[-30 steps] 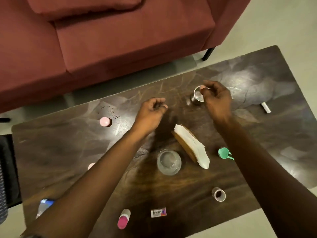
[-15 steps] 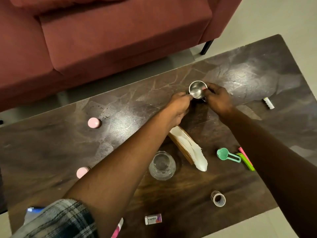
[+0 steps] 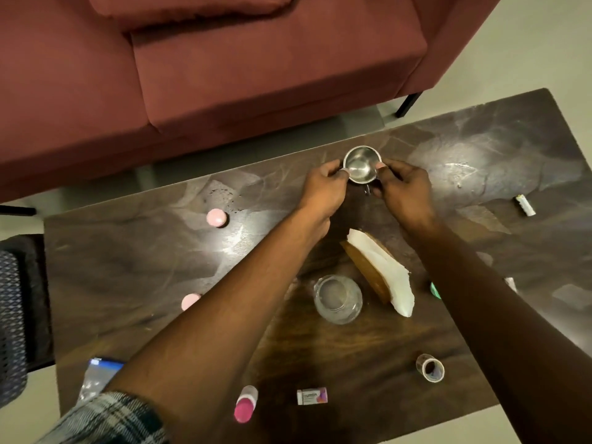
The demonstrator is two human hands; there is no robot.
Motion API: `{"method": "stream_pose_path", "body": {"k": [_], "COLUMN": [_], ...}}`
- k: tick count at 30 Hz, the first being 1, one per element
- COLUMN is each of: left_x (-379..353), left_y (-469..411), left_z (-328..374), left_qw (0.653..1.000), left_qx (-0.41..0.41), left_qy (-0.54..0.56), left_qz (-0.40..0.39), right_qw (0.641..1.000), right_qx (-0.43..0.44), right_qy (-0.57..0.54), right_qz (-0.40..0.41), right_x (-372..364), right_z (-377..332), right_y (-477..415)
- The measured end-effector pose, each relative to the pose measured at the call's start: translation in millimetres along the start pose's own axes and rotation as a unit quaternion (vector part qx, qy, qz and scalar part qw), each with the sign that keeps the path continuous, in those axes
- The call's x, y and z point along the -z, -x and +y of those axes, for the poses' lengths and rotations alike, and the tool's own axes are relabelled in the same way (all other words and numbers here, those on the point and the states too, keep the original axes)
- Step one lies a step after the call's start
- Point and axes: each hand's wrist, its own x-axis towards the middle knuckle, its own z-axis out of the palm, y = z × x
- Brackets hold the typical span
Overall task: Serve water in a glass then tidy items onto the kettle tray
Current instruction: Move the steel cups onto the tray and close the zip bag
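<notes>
green scoop (image 3: 435, 290): mostly behind right forearm | blue packet (image 3: 100, 374): partly under left arm

Two bare forearms reach into view from the lower edge, one from about 7 o'clock and one from about 5 o'clock. The left hand (image 3: 323, 193) and the right hand (image 3: 405, 195) wear no rings, watches or gloves. At the 7 o'clock corner, the left arm's plaid fabric sleeve (image 3: 105, 421), checked in grey, dark blue and pale lines, is pushed up near the elbow. No sleeve shows on the right arm.
</notes>
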Motion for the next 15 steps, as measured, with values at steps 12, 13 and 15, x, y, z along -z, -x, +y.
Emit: {"method": "stream_pose_path", "body": {"k": [12,13,15], "left_x": [221.8,241.3,280.4], "left_y": [83.1,92.0,108.8], "left_z": [22.0,23.5,26.6], "left_qw": [0.988,0.987,0.984], "left_qx": [-0.095,-0.096,-0.101], "left_qy": [0.028,0.031,0.036], "left_qz": [0.119,0.127,0.141], "right_qw": [0.997,0.996,0.994], "right_qx": [0.008,0.015,0.027], "right_qy": [-0.013,-0.009,-0.004], "right_qz": [-0.080,-0.089,-0.106], "right_x": [-178.6,-193.9,-226.1], "right_z": [-79.6,-86.0,-99.7], "right_y": [111.0,121.6,143.9]}}
